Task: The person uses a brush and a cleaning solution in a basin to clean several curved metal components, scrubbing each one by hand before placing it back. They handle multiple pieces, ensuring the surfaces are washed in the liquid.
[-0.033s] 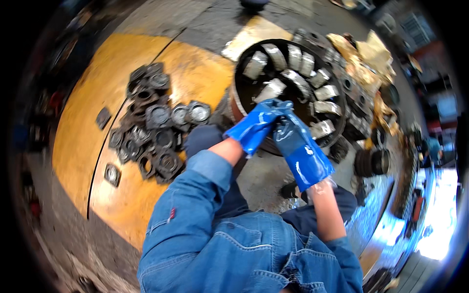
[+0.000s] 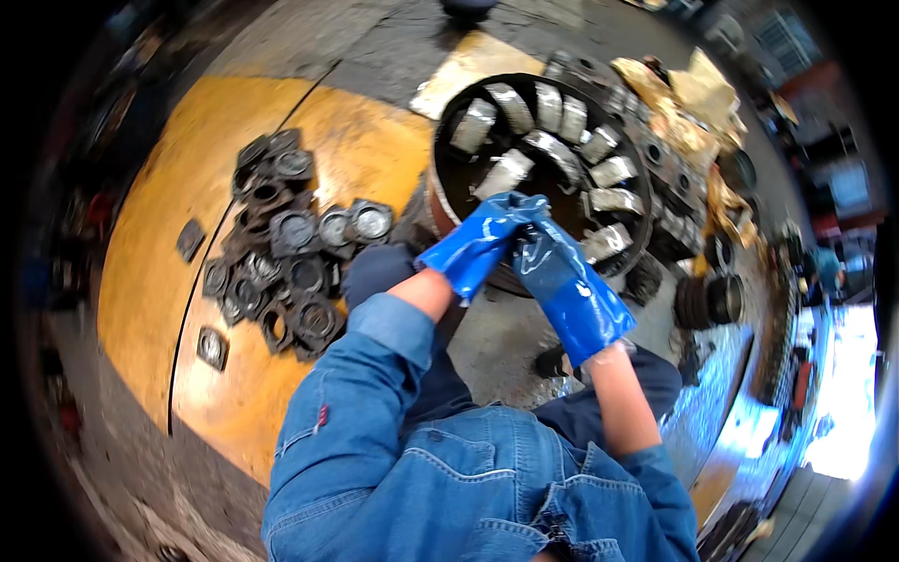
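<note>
My left hand (image 2: pixel 489 228) and my right hand (image 2: pixel 545 251) wear long, wet-looking blue rubber gloves. They meet at the near rim of a round dark metal drum (image 2: pixel 433 201), fingers curled in against each other. Whatever lies between them is hidden by the gloves. Just beyond the left fingertips is a silvery ribbed metal block (image 2: pixel 506 174); I cannot tell whether the glove touches it. A curved silvery metal piece (image 2: pixel 554 157) lies further inside the drum. Several similar shiny blocks (image 2: pixel 474 125) stand in a ring along its inner wall.
Left of the drum, dark square metal parts with round openings (image 2: pixel 292 229) are heaped on a yellow board (image 2: pixel 140 281). One part (image 2: pixel 213 347) lies apart. Crumpled brown paper (image 2: pixel 704 98) and dark metal castings (image 2: pixel 679 178) sit at the right, near a ribbed dark cylinder (image 2: pixel 709 302).
The view has shifted slightly, so drum, heap and hands appear a little further left. My hands stay together at the drum's near rim, with almost the same pose.
</note>
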Demonstrator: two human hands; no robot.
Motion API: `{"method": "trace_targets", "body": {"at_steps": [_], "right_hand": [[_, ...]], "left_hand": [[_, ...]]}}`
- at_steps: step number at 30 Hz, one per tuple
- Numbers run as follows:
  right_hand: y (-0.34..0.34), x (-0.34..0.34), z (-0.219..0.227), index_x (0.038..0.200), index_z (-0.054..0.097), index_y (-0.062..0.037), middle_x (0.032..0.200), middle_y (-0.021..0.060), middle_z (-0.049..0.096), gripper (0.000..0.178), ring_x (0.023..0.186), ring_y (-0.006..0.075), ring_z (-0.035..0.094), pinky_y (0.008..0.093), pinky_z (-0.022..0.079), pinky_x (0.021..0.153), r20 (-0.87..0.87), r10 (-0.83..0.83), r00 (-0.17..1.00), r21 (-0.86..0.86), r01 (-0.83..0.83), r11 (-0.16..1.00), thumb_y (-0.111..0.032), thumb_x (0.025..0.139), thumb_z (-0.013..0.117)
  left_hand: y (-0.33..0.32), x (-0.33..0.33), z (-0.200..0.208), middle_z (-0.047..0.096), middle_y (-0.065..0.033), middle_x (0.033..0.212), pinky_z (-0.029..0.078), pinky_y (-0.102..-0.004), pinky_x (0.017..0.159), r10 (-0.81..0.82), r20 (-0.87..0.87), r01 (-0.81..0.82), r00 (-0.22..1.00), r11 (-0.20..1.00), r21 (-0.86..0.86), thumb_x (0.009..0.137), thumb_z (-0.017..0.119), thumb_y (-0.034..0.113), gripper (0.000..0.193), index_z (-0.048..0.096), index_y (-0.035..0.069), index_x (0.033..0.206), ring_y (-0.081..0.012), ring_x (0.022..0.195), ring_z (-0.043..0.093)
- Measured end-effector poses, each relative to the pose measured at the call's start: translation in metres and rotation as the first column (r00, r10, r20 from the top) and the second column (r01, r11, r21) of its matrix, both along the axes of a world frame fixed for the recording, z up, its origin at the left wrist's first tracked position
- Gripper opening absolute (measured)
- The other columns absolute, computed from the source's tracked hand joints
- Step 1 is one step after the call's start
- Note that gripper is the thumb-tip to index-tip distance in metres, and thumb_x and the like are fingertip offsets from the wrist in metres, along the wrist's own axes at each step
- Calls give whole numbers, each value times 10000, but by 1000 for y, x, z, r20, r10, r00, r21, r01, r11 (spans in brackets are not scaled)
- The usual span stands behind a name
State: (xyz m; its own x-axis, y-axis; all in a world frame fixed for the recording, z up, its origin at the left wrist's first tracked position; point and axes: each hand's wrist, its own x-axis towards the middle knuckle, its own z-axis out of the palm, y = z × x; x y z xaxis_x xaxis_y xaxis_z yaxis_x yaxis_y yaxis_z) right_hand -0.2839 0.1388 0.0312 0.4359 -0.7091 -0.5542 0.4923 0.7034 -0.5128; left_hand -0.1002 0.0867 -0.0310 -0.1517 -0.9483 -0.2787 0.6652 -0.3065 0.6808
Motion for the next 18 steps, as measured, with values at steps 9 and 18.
{"method": "trace_targets", "body": {"at_steps": [9, 18], "right_hand": [[-21, 10, -29, 1329, 558, -98, 1261, 114, 600, 403, 1178, 255, 571, 458, 423, 1079, 21, -27, 999, -11, 28, 1000, -261, 963, 609], [-41, -19, -50, 1206, 653, -64, 1068, 71, 708, 327, 932, 204, 690, 337, 573, 795, -48, -32, 998, -313, 15, 950, -267, 950, 653]], "left_hand": [[14, -17, -9, 705, -46, 992, 539, -291, 870, -290, 95, 304, 952, 922, -238, 895, 753, 306, 328, 699, 43, 1083, -134, 930, 659], [4, -33, -1, 699, -51, 1077, 549, -279, 820, -355, 277, 437, 893, 829, -347, 931, 698, 300, 389, 660, 39, 1217, -112, 951, 644]]}}
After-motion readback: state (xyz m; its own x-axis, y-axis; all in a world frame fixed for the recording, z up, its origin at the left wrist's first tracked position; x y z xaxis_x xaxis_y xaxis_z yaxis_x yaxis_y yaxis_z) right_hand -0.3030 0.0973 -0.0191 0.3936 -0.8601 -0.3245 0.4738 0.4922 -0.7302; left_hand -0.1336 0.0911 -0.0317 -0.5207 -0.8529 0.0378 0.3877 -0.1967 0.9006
